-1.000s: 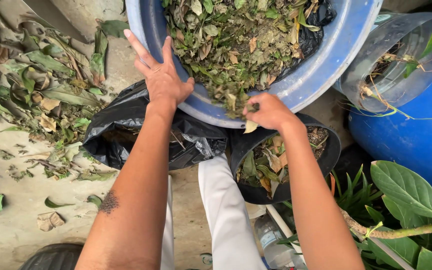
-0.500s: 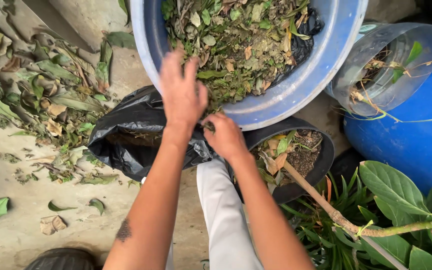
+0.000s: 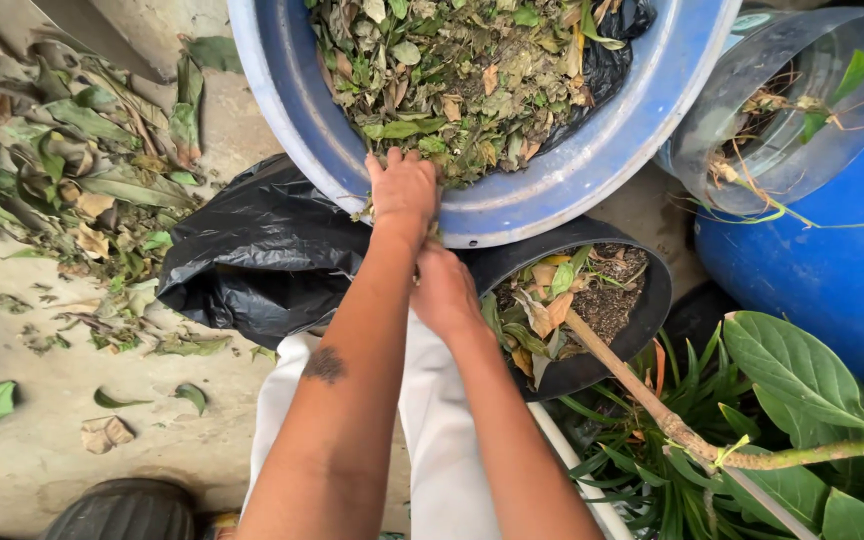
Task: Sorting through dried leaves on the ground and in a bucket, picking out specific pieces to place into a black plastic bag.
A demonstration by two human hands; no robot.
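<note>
Left hand (image 3: 404, 190) clenched in leaf litter (image 3: 462, 80) at the big blue plastic tub's (image 3: 572, 185) near rim, twelve o'clock from me. Right hand (image 3: 445, 292) just below, grip hidden; black plastic pot (image 3: 642, 320) at three o'clock.

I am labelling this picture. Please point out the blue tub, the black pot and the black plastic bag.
blue tub (image 3: 592, 170), head view, its near rim.
black pot (image 3: 652, 300), head view, its right rim.
black plastic bag (image 3: 262, 250), head view, its crumpled middle.
</note>
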